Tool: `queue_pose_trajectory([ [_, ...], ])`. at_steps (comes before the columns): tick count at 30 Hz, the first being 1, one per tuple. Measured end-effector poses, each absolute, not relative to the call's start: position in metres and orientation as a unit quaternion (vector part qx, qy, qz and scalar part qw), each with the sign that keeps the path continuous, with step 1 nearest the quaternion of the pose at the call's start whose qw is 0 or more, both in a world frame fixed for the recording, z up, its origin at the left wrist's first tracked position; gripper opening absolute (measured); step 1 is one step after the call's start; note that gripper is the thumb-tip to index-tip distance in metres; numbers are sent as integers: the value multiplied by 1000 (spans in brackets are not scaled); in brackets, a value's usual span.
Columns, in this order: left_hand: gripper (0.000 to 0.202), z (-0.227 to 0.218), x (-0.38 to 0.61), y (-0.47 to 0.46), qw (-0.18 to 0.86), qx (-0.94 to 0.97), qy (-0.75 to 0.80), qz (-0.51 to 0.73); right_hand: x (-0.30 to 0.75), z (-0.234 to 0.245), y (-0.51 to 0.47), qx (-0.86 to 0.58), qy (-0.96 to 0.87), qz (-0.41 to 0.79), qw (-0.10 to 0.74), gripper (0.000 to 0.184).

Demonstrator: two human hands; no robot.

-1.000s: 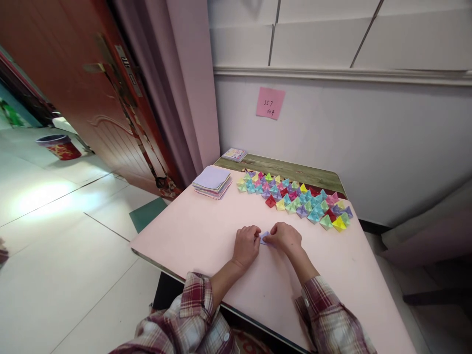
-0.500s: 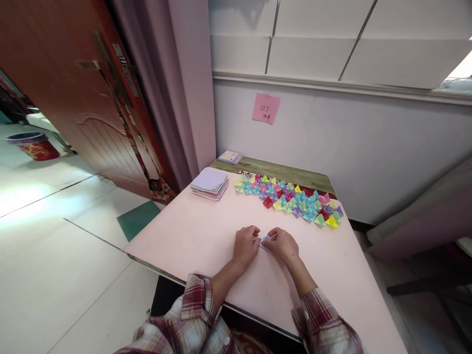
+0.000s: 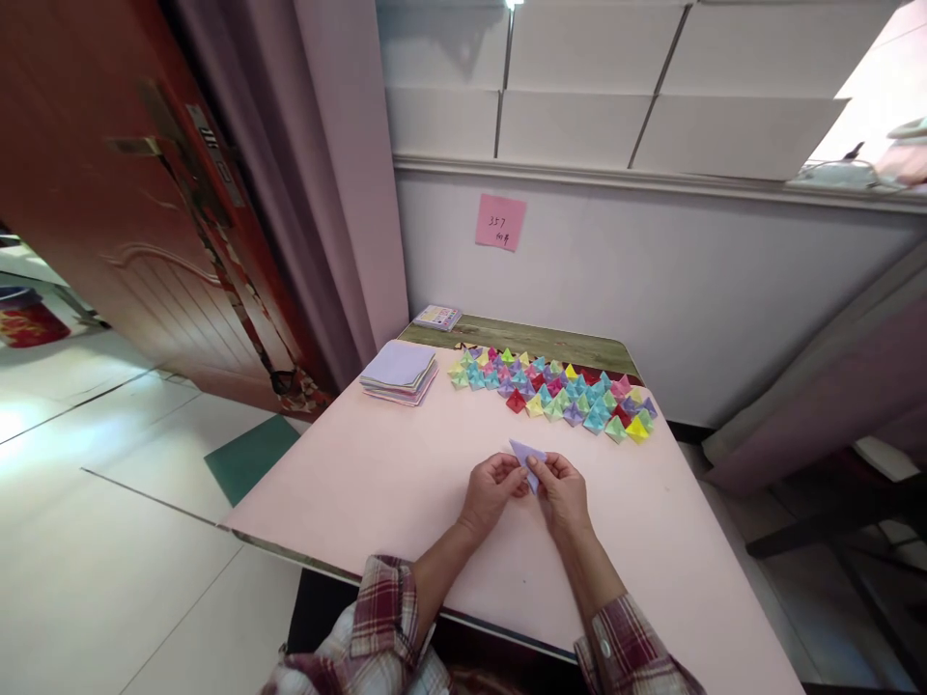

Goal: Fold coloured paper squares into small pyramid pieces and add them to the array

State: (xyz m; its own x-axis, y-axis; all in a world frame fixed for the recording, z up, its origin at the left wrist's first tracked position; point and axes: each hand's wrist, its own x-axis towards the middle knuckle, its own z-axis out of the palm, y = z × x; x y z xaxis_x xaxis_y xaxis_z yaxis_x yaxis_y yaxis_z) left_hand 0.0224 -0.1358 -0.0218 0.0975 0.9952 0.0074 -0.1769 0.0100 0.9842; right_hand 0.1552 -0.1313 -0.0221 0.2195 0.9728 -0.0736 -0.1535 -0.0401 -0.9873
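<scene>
A small folded piece of lilac paper (image 3: 527, 452) is pinched between both hands above the pink tabletop (image 3: 348, 463). My left hand (image 3: 492, 492) is closed, its thumb and fingertips at the paper's lower left edge. From the right, my right hand (image 3: 563, 490) grips the paper with its thumb on the near face. The paper looks triangular, with one point up to the left; its lower part is partly covered by the fingers. Beyond the hands lie rows of colourful folded paper pieces (image 3: 557, 386).
At the back left of the table sits a stack of square paper sheets (image 3: 398, 367). Behind it is a small printed pack (image 3: 437, 317) on the wooden strip. A pink note (image 3: 499, 223) is stuck to the wall. A red-brown door (image 3: 145, 212) stands at the left.
The lilac paper has been raised and turned, so a triangular shape now shows. Both hands have rotated around it, fingers now beneath. The camera view has shifted slightly.
</scene>
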Motion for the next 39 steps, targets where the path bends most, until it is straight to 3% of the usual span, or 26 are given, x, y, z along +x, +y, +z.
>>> queue_pose_trajectory([
  [5,36,-18,28,-126,648,424,398,492,158,-24,-131,-495,-373,522,586,41],
  [10,36,-15,22,-117,667,444,375,466,168,-21,-131,-478,-379,545,575,53],
  [13,37,-16,21,-110,674,470,368,434,171,-23,-130,-479,-395,550,558,41],
  [28,39,-18,30,-94,597,481,432,474,172,-24,-132,-491,-417,566,514,37],
  [35,44,-12,24,-101,642,559,414,324,166,-29,-131,-496,-378,518,585,36],
  [39,42,-14,22,-104,601,589,421,338,169,-28,-132,-482,-378,525,590,34],
])
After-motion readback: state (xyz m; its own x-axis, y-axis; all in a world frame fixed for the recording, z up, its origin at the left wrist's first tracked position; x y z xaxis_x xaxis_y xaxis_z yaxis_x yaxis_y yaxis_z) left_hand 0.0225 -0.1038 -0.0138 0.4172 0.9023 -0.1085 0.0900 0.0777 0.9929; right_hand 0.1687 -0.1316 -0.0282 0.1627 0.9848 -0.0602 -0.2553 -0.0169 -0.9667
